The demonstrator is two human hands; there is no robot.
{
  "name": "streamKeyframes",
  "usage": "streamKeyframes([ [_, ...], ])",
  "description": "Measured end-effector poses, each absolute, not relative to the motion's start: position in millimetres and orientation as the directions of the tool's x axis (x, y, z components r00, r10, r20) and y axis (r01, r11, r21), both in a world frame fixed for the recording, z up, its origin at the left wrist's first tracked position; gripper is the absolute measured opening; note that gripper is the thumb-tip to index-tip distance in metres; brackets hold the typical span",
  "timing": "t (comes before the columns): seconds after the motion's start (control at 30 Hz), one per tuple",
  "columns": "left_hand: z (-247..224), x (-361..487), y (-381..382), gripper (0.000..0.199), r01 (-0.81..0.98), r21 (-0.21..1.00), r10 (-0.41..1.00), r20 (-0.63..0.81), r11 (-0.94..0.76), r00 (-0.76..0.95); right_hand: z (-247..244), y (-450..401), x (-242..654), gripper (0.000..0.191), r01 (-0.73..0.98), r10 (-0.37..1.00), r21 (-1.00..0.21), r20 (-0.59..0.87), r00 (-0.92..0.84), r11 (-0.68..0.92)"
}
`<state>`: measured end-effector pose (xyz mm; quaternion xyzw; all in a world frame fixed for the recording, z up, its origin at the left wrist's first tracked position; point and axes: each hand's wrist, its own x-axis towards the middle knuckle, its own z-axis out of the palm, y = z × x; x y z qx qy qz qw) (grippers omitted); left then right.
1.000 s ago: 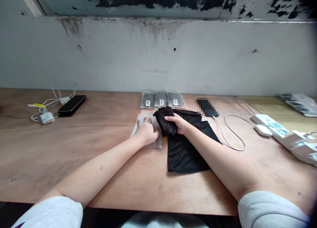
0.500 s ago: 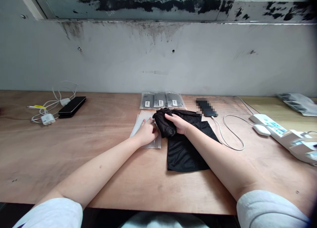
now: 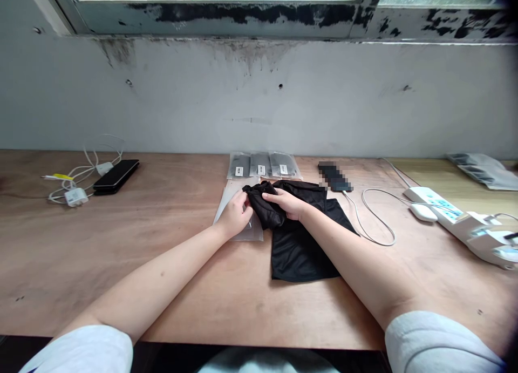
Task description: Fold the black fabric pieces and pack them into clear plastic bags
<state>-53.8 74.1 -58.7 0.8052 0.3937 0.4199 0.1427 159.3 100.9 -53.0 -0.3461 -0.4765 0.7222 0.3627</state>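
A bundle of folded black cloth (image 3: 265, 208) is held between my two hands, a little above the table. My right hand (image 3: 289, 204) grips its right side, thumb on top. At its left edge, my left hand (image 3: 235, 214) pinches the fabric between thumb and fingers. More black fabric (image 3: 303, 254) lies spread flat on the table under my right hand and forearm. Beneath my left hand lie clear plastic bags (image 3: 256, 234), partly covered by the hand and the bundle.
Three labelled plastic packets (image 3: 263, 165) lie by the wall. A phone (image 3: 335, 177) on a white cable is to their right. A white power strip (image 3: 449, 211) and more plastic bags (image 3: 483, 170) are far right. A black case (image 3: 117, 177) and chargers (image 3: 76, 196) are at left.
My left hand has come up from the plastic bags and taken hold of the bundle's left edge. The bundle has tilted and shifted slightly left, still in my right hand.
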Motion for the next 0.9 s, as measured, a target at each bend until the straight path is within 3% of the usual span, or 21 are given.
streamKeyframes([
  [0.3, -64.8, -55.5, 76.9, 0.015, 0.465, 0.624, 0.750, 0.645, -0.628, 0.147, -42.1, 99.5, 161.2, 0.051, -0.013, 0.800, -0.976, -0.169, -0.576, -0.216],
  [0.53, -57.1, -53.8, 67.3, 0.011, 0.524, 0.582, 0.763, 0.601, -0.622, 0.237, -35.9, 98.9, 149.9, 0.039, 0.236, 0.872, -0.966, -0.204, -0.446, -0.105],
  [0.67, -52.2, -48.8, 58.7, 0.011, 0.531, 0.524, 0.736, 0.576, -0.666, 0.356, -33.0, 96.7, 139.8, 0.023, 0.301, 0.928, -0.952, -0.165, -0.335, -0.060],
  [0.8, -50.8, -44.0, 54.5, 0.013, 0.536, 0.481, 0.716, 0.548, -0.693, 0.434, -29.4, 93.2, 135.7, 0.018, 0.165, 0.926, -0.965, -0.244, -0.288, -0.203],
  [0.9, -52.3, -45.3, 56.9, 0.016, 0.556, 0.511, 0.747, 0.551, -0.655, 0.373, -25.3, 89.9, 141.9, 0.031, -0.060, 0.818, -0.925, -0.299, -0.492, -0.374],
])
